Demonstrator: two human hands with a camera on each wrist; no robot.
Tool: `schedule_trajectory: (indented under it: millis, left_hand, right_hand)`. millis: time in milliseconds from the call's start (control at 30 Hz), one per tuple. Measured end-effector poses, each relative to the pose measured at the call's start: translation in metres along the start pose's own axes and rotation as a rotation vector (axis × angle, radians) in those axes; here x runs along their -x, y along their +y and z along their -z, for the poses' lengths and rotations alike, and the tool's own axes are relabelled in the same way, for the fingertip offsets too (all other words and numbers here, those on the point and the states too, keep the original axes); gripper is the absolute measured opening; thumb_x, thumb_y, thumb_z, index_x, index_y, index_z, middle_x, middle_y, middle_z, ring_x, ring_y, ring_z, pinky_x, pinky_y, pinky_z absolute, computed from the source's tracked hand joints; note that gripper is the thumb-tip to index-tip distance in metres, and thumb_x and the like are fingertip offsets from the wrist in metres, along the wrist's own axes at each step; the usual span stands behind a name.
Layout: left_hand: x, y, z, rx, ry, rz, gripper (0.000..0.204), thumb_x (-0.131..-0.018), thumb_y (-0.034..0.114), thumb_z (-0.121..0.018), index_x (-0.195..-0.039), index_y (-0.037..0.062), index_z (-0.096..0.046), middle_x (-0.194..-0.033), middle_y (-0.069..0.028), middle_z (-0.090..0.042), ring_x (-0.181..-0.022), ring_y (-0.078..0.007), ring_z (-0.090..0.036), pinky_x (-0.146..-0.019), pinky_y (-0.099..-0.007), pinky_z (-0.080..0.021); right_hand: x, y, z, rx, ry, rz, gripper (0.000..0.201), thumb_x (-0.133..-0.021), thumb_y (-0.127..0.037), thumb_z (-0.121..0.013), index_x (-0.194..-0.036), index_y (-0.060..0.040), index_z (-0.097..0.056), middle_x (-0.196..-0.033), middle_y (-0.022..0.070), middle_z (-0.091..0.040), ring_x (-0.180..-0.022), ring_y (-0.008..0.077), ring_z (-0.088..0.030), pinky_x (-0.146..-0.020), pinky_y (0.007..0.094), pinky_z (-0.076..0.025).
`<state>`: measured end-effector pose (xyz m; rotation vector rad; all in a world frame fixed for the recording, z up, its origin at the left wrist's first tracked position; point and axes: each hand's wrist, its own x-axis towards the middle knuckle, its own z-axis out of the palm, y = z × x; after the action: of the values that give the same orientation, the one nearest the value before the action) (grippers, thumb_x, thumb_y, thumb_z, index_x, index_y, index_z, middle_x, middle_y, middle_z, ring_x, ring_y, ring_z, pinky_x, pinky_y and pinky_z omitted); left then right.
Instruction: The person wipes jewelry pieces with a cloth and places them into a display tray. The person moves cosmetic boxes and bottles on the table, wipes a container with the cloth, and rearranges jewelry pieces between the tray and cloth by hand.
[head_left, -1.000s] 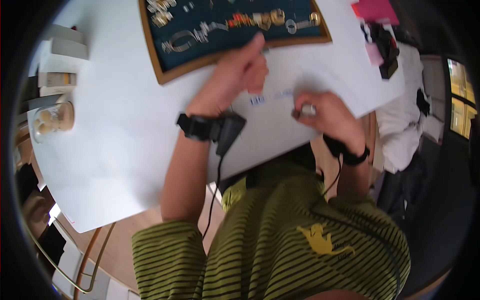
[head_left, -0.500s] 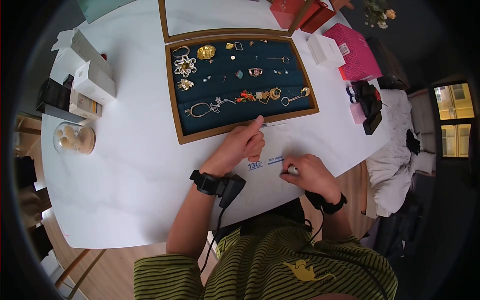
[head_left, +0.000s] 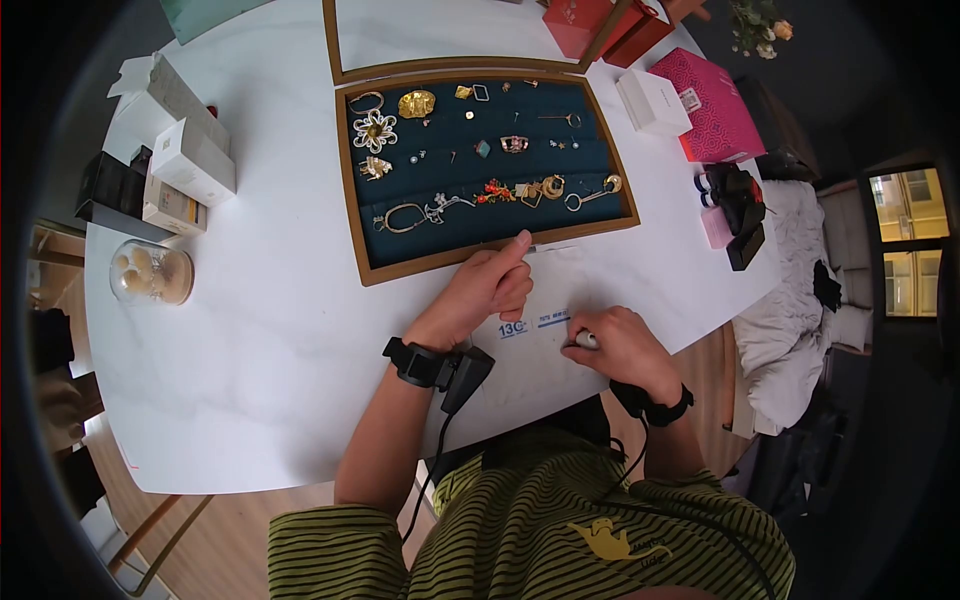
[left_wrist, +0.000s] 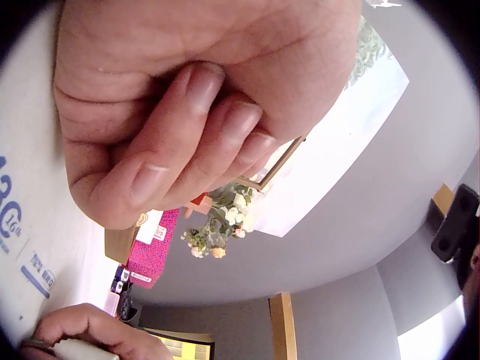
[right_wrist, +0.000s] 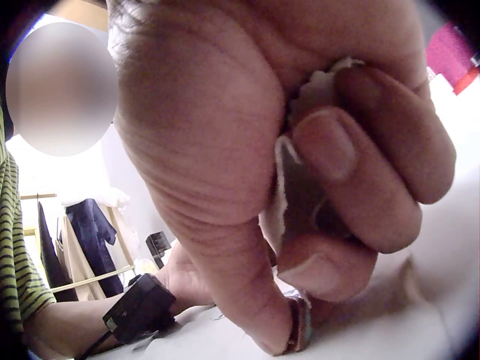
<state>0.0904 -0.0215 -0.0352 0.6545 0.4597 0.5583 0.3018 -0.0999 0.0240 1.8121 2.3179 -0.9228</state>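
Observation:
My right hand (head_left: 622, 345) is over the near right part of the table and pinches a crumpled grey-white cloth (right_wrist: 304, 187) with a jagged edge. A small coppery band with a teal side (right_wrist: 301, 326) shows by the tip of its thumb. To its left, my left hand (head_left: 490, 285) has its fingers curled into the palm and its thumb laid out toward the case. A thin pale strip (head_left: 555, 249) sticks out past that thumb; I cannot tell whether the hand holds it. Blue print (head_left: 513, 329) lies on the table surface between the hands.
A wooden jewelry case (head_left: 440, 262) with its lid raised holds rows of brooches, rings and earrings just beyond my left hand. White boxes (head_left: 195, 160) and a glass dome (head_left: 150, 273) stand at the left. At the right are a pink box (head_left: 712, 105) and black items (head_left: 735, 195).
The head view has tilted up, so case and hands sit lower in the frame. Over the last half second both hands have hardly moved.

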Motion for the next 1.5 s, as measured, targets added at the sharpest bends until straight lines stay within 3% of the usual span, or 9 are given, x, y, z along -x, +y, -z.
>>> schedule_trajectory:
  millis: [367,467,533,700,1000,1133,1367,1500]
  left_hand:
    - [-0.001,-0.002,0.002,0.005,-0.001,-0.006,0.063,-0.103,0.051,-0.032,-0.052,0.0160,-0.024,-0.050,0.0054,-0.021,-0.047,-0.0092,-0.019,-0.050,-0.0262,-0.027]
    - [0.000,-0.001,0.000,0.004,0.011,-0.005,0.062,-0.103,0.051,-0.033,-0.053,0.0162,-0.024,-0.050,0.0055,-0.021,-0.047,-0.0092,-0.019,-0.050,-0.0263,-0.027]
    - [0.000,0.000,-0.002,-0.005,0.032,0.001,0.062,-0.103,0.051,-0.033,-0.053,0.0163,-0.024,-0.050,0.0056,-0.021,-0.047,-0.0091,-0.019,-0.051,-0.0263,-0.027]
    - [0.001,0.001,0.000,-0.004,0.028,0.009,0.061,-0.103,0.051,-0.033,-0.053,0.0168,-0.024,-0.050,0.0056,-0.021,-0.048,-0.0092,-0.020,-0.051,-0.0264,-0.027]
    - [0.000,0.002,0.001,0.021,-0.007,-0.002,0.063,-0.104,0.049,-0.032,-0.052,0.0153,-0.024,-0.050,0.0053,-0.020,-0.047,-0.0093,-0.018,-0.050,-0.0264,-0.027]
    - [0.000,0.004,0.000,0.026,0.017,0.007,0.063,-0.104,0.049,-0.032,-0.051,0.0154,-0.024,-0.050,0.0054,-0.020,-0.047,-0.0093,-0.018,-0.050,-0.0264,-0.027]
    - [-0.001,0.001,0.003,0.044,-0.008,0.003,0.063,-0.104,0.049,-0.033,-0.051,0.0151,-0.025,-0.049,0.0047,-0.022,-0.047,-0.0095,-0.019,-0.050,-0.0265,-0.028]
    - [-0.001,0.002,0.003,0.045,0.001,0.019,0.064,-0.104,0.048,-0.033,-0.050,0.0147,-0.025,-0.049,0.0040,-0.023,-0.047,-0.0098,-0.020,-0.050,-0.0267,-0.028]
  right_hand:
    - [0.002,-0.001,0.009,-0.023,-0.004,-0.002,0.018,-0.077,-0.019,-0.074,-0.083,-0.0038,-0.067,-0.079,0.0152,-0.069,-0.076,0.0362,-0.065,-0.068,0.0413,-0.051]
    - [-0.001,0.004,0.027,-0.119,0.107,-0.004,0.015,-0.077,-0.016,-0.075,-0.083,-0.0036,-0.067,-0.077,0.0158,-0.068,-0.072,0.0359,-0.064,-0.065,0.0397,-0.050]
    - [-0.007,0.007,0.042,-0.068,0.182,-0.075,0.017,-0.077,-0.017,-0.075,-0.081,-0.0026,-0.067,-0.073,0.0170,-0.066,-0.065,0.0355,-0.063,-0.062,0.0387,-0.049]
    - [-0.030,0.020,0.074,0.002,0.418,-0.037,0.018,-0.078,-0.017,-0.074,-0.083,-0.0011,-0.069,-0.062,0.0199,-0.059,-0.055,0.0331,-0.058,-0.058,0.0388,-0.046]
    - [-0.112,0.048,0.119,0.198,0.564,-0.025,0.020,-0.080,-0.020,-0.073,-0.087,-0.0008,-0.072,-0.065,0.0221,-0.062,-0.062,0.0360,-0.061,-0.063,0.0408,-0.047]
    - [-0.139,0.055,0.121,0.293,0.583,0.009,0.017,-0.080,-0.020,-0.074,-0.085,-0.0034,-0.074,-0.068,0.0221,-0.064,-0.069,0.0374,-0.063,-0.067,0.0426,-0.050]
    - [-0.160,0.057,0.117,0.397,0.551,-0.117,0.018,-0.079,-0.023,-0.075,-0.088,-0.0072,-0.076,-0.075,0.0196,-0.068,-0.076,0.0355,-0.066,-0.071,0.0435,-0.052]
    - [-0.166,0.066,0.127,0.386,0.572,-0.049,0.019,-0.083,-0.020,-0.071,-0.092,-0.0027,-0.075,-0.068,0.0195,-0.066,-0.063,0.0309,-0.066,-0.066,0.0387,-0.051]
